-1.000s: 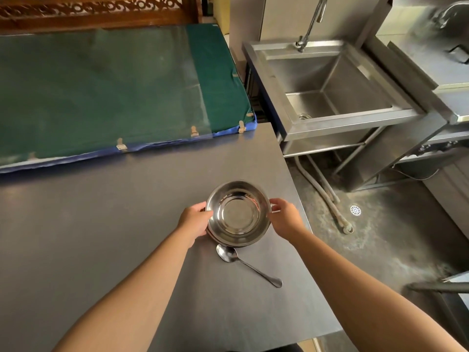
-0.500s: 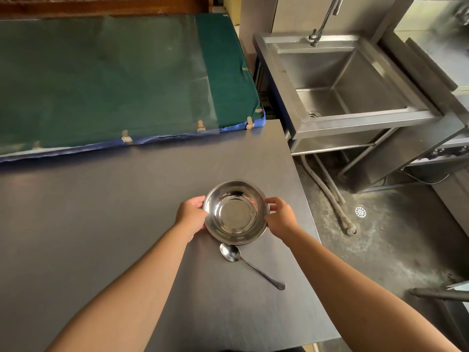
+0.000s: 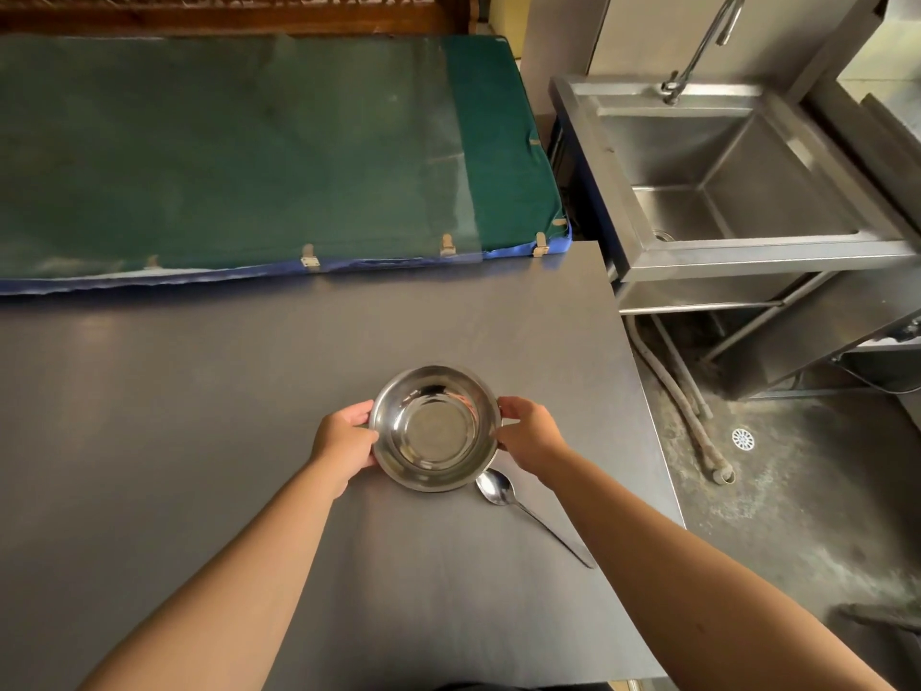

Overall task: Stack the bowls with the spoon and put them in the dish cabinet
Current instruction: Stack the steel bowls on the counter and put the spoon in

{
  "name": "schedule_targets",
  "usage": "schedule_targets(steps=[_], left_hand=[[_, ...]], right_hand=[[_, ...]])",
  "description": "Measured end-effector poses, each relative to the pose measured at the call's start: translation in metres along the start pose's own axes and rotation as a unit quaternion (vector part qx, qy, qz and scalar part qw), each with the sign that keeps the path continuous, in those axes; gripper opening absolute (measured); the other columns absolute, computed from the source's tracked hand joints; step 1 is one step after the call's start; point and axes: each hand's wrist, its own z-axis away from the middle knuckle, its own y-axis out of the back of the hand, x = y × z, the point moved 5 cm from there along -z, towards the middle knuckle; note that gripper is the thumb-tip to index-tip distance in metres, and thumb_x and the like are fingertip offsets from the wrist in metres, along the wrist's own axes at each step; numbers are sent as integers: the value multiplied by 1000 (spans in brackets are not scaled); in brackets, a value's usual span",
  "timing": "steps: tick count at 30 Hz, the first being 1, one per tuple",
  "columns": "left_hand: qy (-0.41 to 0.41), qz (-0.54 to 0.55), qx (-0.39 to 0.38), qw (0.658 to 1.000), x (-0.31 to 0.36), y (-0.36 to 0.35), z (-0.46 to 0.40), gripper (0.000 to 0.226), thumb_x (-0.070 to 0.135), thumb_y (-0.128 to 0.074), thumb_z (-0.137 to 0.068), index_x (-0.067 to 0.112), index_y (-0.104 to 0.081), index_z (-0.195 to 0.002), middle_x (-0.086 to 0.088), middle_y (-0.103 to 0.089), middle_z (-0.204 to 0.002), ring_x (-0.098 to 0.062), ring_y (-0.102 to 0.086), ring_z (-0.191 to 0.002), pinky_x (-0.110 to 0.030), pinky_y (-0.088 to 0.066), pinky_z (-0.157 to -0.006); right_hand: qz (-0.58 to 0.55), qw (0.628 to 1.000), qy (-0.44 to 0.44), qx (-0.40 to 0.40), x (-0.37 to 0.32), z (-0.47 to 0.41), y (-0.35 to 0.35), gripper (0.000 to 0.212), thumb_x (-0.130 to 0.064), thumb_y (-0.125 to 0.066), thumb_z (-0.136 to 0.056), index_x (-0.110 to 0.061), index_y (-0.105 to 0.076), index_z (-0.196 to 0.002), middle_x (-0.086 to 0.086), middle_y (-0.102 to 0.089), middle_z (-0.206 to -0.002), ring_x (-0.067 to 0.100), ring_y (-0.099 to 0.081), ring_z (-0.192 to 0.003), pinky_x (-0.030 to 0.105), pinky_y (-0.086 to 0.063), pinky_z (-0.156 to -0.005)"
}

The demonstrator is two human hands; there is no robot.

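Head view, single frame. Landmark: steel bowl [image 3: 434, 427], upright on the dark grey table [image 3: 199, 391], near the table's right edge. A second rim line shows along the bowl's near and left side, so this may be two bowls nested; cannot tell for certain. Inside of the bowl holds nothing visible, only reflections. Left hand [image 3: 345, 439] is closed against the bowl's left rim, thumb on the upper edge, fingers curled round the outer wall. Right hand [image 3: 529, 432] is closed against the bowl's right rim in the same manner, thumb at the rim, fingers wrapped down the side. Both hands clamp the bowl between them; both forearms are bare and run back from the bowl to the lower frame edge. Cannot tell whether the bowl's base touches the table or sits slightly above it. Spoon [image 3: 529, 516] lies flat on the table just beside the bowl's near right side, its scoop nearly touching the rim, handle pointing away toward the lower right and passing under the right forearm. Beyond the bowl, a green padded mat [image 3: 249, 152] with a blue edge borders the table. To the bowl's far right, off the table, stands a steel sink [image 3: 747, 192] with a tap [image 3: 702, 47], and a floor drain [image 3: 742, 438] lies to the bowl's right on the concrete floor.
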Motion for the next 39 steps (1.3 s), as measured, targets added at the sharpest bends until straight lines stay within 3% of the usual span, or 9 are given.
schedule_targets(steps=[3,6,9,13,18,22,28,33,39], left_hand=[[-4,8,3,1000,-11,13,4,59,-18,-47,-87,16,-64,-132,15,-67,-99,-4,-64,-81,-15,-52,-46],[-8,23,13,1000,-20,25,11,57,-18,-48,-87,15,-65,-131,15,-67,-98,-6,-65,-83,-18,-54,-49],[-10,36,14,999,-28,30,13,58,-17,-49,-88,13,-60,-136,0,-67,-119,-16,-66,-93,-27,-57,-61],[4,63,15,998,-35,32,13,59,-11,-52,-91,11,-51,-146,-9,-59,-137,-27,-62,-113,-43,-59,-82],[26,92,0,995,-41,27,17,55,-7,-56,-91,16,-54,-141,-3,-63,-105,-20,-65,-89,-35,-58,-63],[44,112,-8,993,-44,25,20,55,-6,-59,-91,15,-53,-142,0,-66,-102,-18,-67,-83,-32,-57,-54],[75,143,-22,987,-56,21,22,57,-6,-60,-91,12,-48,-145,-13,-66,-118,-26,-68,-87,-39,-60,-61],[101,167,-37,980,-65,20,21,37,-3,-56,-94,10,-61,-129,-13,-70,-96,-27,-70,-86,-44,-60,-70],[98,180,-43,978,-60,21,21,36,-5,-54,-94,13,-62,-124,-13,-72,-109,-28,-70,-90,-41,-59,-66]], right_hand=[[9,1000,15,-14,-1,8,-13,41,6,-60,-80,-14,-74,-113,0,-74,-112,25,-69,-104,45,-57,-94],[17,999,25,-22,-2,14,-23,42,3,-59,-82,-16,-72,-116,-1,-74,-115,20,-69,-93,33,-56,-84],[11,999,28,-14,1,19,-28,45,-1,-62,-86,-17,-65,-127,-3,-67,-123,17,-68,-88,34,-54,-85],[65,998,22,-3,19,27,-22,47,-12,-66,-91,-20,-58,-136,-3,-62,-125,18,-68,-96,32,-53,-85],[204,978,29,32,48,48,2,44,-18,-64,-93,-20,-58,-136,2,-64,-128,19,-62,-104,27,-48,-87],[264,964,12,35,72,67,11,41,-23,-65,-94,-17,-60,-133,4,-63,-128,22,-62,-113,31,-50,-93],[314,947,-12,61,90,80,9,32,-26,-58,-96,-16,-65,-125,5,-62,-123,26,-61,-113,33,-52,-86],[363,929,-18,74,86,79,0,22,-24,-54,-95,-15,-69,-109,3,-61,-109,24,-58,-105,32,-49,-72],[418,905,-40,68,78,74,-5,15,-9,-43,-93,-12,-58,-90,6,-61,-104,27,-52,-89,32,-40,-66]])
